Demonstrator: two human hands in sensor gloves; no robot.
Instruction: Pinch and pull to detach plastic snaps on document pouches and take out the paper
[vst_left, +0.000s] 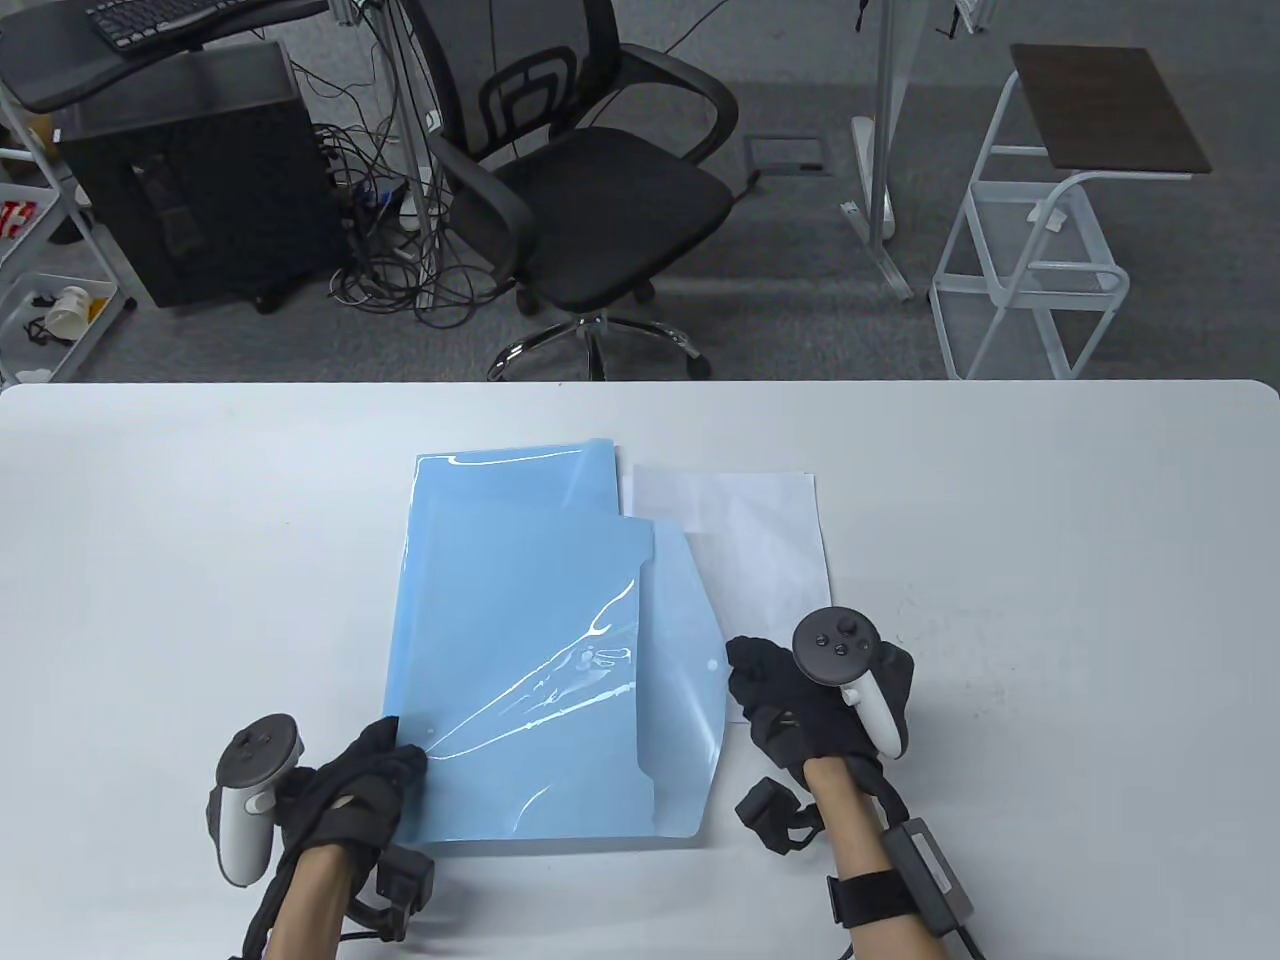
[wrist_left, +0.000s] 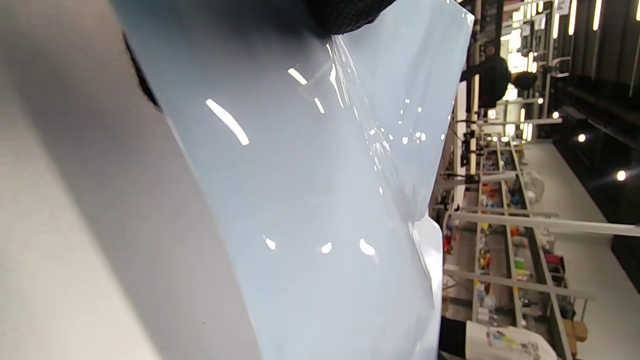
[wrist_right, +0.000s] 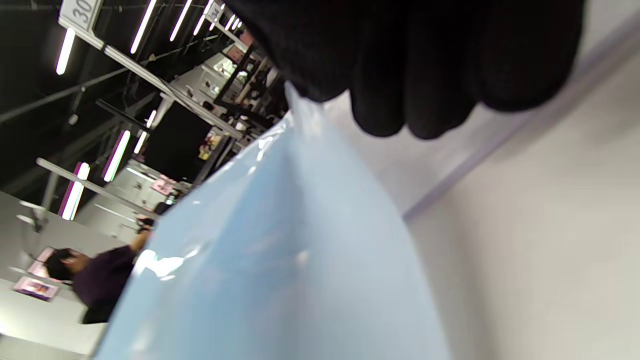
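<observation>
A black mesh office chair (vst_left: 580, 170) stands on grey carpet beyond the white desk (vst_left: 1050, 520), where a glossy light-blue plastic document pouch (vst_left: 520, 650) lies at centre with its flap open toward three o'clock. The left hand (vst_left: 350, 790) pinches the pouch's edge at eight o'clock. The right hand (vst_left: 800, 700) pinches the flap's tip, while a white paper sheet (vst_left: 760, 530) lies at two o'clock, partly under the flap.

left hand (vst_left: 345, 790): fingers curled, pinching | right hand (vst_left: 815, 700): fingers curled, pinching
</observation>
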